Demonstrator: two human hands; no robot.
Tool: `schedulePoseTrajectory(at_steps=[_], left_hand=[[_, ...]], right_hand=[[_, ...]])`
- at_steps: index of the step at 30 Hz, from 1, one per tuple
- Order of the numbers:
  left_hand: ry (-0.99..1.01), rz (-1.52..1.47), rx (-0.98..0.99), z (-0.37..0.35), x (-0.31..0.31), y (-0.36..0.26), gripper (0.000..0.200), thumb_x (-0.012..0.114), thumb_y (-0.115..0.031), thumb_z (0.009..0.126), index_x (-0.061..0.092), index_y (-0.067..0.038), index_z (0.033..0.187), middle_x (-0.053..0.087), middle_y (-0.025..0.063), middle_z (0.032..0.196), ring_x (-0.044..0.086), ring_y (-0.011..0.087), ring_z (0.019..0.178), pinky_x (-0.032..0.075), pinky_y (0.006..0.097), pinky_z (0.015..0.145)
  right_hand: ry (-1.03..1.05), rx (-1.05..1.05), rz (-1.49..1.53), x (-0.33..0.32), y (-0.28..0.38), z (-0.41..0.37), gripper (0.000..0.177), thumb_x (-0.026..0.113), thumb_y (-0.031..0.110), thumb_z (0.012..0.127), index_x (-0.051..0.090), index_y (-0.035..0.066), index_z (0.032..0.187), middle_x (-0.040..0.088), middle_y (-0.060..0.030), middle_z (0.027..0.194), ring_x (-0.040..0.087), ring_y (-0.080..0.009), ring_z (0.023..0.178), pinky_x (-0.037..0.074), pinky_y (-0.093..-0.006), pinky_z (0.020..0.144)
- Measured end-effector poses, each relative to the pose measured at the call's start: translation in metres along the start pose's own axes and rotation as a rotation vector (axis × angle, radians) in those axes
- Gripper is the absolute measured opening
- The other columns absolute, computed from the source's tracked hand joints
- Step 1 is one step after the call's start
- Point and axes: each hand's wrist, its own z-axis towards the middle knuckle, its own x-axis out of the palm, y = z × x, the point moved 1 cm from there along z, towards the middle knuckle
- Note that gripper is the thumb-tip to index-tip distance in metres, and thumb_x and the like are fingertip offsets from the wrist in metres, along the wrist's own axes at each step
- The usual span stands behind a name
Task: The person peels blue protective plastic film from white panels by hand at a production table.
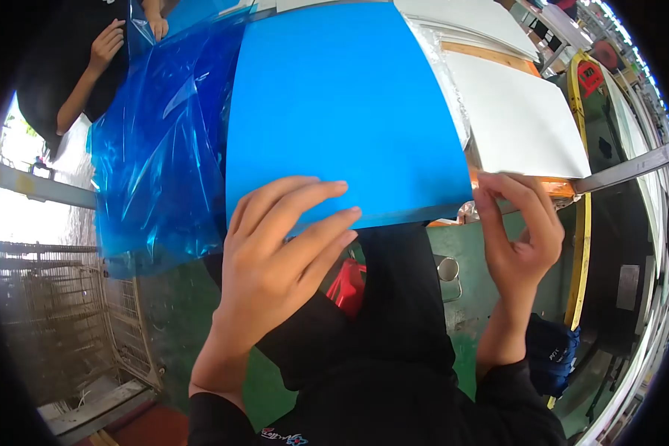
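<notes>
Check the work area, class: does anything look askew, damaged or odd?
The translucent blue film, left of the smooth blue sheet, looks untidy: it is creased and rumpled. No spill shows.

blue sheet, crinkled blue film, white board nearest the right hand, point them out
Blue sheet (342,111): head view, middle of its top face
Crinkled blue film (160,149): head view, middle of its surface
White board (524,119): head view, middle of its top face

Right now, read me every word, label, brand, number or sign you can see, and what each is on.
Nothing reads clearly enough to quote.
Black shirt: lettering with a small logo, too small to read.
Dark blue bundle: white letters, too small to read.
Red patch, upper right: dark marks, too blurred.
Pale panel: too blurred to tell if it bears text.
</notes>
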Motion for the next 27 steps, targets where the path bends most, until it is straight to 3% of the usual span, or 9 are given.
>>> schedulePoseTrajectory(at_steps=[2, 11, 14, 20, 27], left_hand=[[0.036, -0.004, 0.049, 0.015, 0.008, -0.003, 0.019, 0.084, -0.006, 0.074, 0.079, -0.01, 0.093, 0.074, 0.0026, 0.103, 0.066, 0.0257, 0.096, 0.051, 0.0375, 0.086], [0.164, -0.042, 0.199, 0.055, 0.024, -0.016, 0.019, 0.083, -0.007, 0.075, 0.079, -0.012, 0.093, 0.071, -0.0024, 0.092, 0.063, 0.0205, 0.086, 0.045, 0.0344, 0.079], [0.243, -0.055, 0.228, 0.069, 0.028, -0.027, 0.022, 0.082, -0.01, 0.077, 0.079, -0.013, 0.099, 0.07, -0.0007, 0.098, 0.063, 0.0217, 0.092, 0.047, 0.036, 0.083], [0.327, -0.065, 0.333, 0.09, 0.061, -0.032, 0.031, 0.074, -0.02, 0.088, 0.072, -0.014, 0.118, 0.065, 0.0043, 0.126, 0.057, 0.027, 0.12, 0.046, 0.0406, 0.1], [0.521, -0.103, 0.415, 0.105, 0.065, -0.024, 0.031, 0.072, -0.021, 0.089, 0.069, -0.01, 0.118, 0.064, 0.0057, 0.128, 0.056, 0.0282, 0.124, 0.044, 0.0432, 0.104]], right_hand=[[-0.076, 0.21, 0.069, 0.0, -0.006, -0.026, 0.02, 0.079, -0.01, 0.078, 0.074, -0.001, 0.095, 0.072, -0.0108, 0.088, 0.068, -0.0197, 0.077, 0.053, -0.0268, 0.066], [-0.141, -0.044, -0.006, 0.007, -0.016, -0.049, 0.028, 0.081, -0.012, 0.07, 0.075, 0.002, 0.093, 0.068, -0.0068, 0.084, 0.065, -0.0209, 0.071, 0.051, -0.0304, 0.062], [-0.184, -0.028, -0.007, 0.009, -0.024, -0.049, 0.028, 0.081, -0.011, 0.07, 0.075, 0.003, 0.093, 0.068, -0.007, 0.084, 0.065, -0.0205, 0.071, 0.051, -0.0305, 0.062], [-0.173, -0.031, 0.033, 0.011, -0.035, -0.051, 0.031, 0.081, -0.011, 0.07, 0.075, 0.003, 0.097, 0.068, -0.0077, 0.084, 0.065, -0.0215, 0.072, 0.051, -0.0306, 0.063], [-0.146, -0.072, 0.073, 0.011, -0.041, -0.05, 0.033, 0.081, -0.009, 0.067, 0.076, 0.003, 0.098, 0.069, -0.0083, 0.086, 0.065, -0.0229, 0.073, 0.051, -0.0314, 0.063]])
